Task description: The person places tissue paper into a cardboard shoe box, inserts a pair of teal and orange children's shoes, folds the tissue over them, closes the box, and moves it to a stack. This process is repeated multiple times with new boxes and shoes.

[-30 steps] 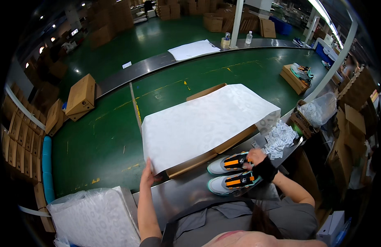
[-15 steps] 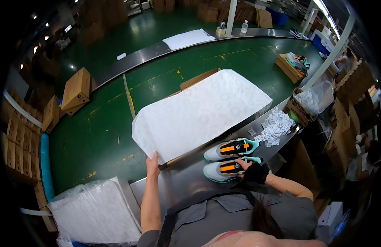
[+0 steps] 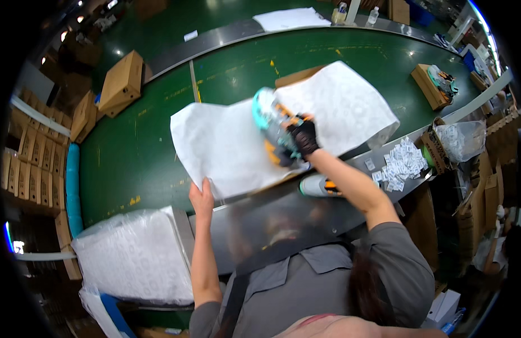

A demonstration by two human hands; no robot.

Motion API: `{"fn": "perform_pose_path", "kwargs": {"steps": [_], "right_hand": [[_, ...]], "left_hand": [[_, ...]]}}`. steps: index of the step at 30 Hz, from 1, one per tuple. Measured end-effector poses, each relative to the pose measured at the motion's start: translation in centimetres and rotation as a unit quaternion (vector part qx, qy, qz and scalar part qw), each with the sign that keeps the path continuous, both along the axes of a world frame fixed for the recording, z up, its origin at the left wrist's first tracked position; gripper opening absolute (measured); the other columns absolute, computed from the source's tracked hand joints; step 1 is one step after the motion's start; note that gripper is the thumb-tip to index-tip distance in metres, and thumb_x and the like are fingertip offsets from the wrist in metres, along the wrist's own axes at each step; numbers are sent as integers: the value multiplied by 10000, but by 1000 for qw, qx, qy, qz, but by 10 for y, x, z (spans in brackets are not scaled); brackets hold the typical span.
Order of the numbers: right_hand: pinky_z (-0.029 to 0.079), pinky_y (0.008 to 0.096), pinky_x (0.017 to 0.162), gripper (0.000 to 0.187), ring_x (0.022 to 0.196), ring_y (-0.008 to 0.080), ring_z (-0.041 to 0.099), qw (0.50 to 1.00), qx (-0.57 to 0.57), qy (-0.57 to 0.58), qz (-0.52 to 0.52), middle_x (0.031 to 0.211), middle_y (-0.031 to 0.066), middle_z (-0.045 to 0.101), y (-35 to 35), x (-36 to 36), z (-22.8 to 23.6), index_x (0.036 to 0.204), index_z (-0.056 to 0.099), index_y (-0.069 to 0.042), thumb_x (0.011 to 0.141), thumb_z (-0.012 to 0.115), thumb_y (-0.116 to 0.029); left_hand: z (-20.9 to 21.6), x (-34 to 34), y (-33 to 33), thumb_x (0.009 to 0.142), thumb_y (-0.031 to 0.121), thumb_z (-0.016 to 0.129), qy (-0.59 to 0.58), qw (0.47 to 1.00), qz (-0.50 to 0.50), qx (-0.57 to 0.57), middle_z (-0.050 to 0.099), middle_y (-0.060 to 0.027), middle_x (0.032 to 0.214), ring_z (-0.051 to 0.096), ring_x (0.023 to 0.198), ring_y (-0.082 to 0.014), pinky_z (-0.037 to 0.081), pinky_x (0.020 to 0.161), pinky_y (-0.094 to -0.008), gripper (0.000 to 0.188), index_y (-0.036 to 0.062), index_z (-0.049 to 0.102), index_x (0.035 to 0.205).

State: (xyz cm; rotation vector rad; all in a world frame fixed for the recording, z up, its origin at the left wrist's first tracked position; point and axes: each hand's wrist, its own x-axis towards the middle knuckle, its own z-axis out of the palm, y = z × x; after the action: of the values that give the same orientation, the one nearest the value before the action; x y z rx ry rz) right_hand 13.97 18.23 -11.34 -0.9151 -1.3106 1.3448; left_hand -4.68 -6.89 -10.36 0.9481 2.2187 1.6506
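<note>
My right hand (image 3: 303, 135), in a black fingerless glove, grips a grey, teal and orange sneaker (image 3: 267, 116) over the wrapping paper (image 3: 221, 143). The sneaker is tilted and blurred by motion. Beneath it the white sheet sags in the middle, spread over a cardboard box (image 3: 299, 77) of which only parts of the edge show. My left hand (image 3: 202, 194) pinches the sheet's near left corner. A second sneaker (image 3: 318, 185) lies on the metal ledge (image 3: 255, 222), partly hidden behind my right forearm.
A pile of small white packets (image 3: 404, 163) lies right on the ledge, beside a carton with a plastic bag (image 3: 460, 141). Plastic-covered paper sheets (image 3: 136, 253) are stacked near left. Shoe boxes (image 3: 121, 83) stand far left. Another box with sneakers (image 3: 432, 87) sits far right on the green belt (image 3: 232, 67).
My right hand has lifted the nearer sneaker off the ledge and carried it up and left over the paper. The paper has sunk in the middle. My left hand still holds its corner.
</note>
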Motion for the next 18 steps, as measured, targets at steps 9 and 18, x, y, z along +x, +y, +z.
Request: {"fn": "perform_pose_path", "kwargs": {"steps": [9, 18], "right_hand": [[451, 314, 781, 273, 878, 159, 554, 941, -137, 0, 309, 910, 68, 606, -61, -72, -87, 1043, 562, -64, 841, 520, -242], [475, 305, 732, 264, 788, 191, 594, 945, -263, 193, 0, 940, 118, 561, 13, 95, -34, 1063, 462, -41, 855, 497, -199]], "left_hand": [[13, 57, 96, 840, 130, 562, 51, 966, -248, -42, 534, -140, 1113, 495, 957, -150, 410, 807, -256, 374, -21, 454, 1164], [-38, 30, 111, 742, 392, 623, 329, 909, -196, -166, 430, -171, 1265, 354, 1199, -357, 186, 984, -580, 526, 72, 526, 1149]]}}
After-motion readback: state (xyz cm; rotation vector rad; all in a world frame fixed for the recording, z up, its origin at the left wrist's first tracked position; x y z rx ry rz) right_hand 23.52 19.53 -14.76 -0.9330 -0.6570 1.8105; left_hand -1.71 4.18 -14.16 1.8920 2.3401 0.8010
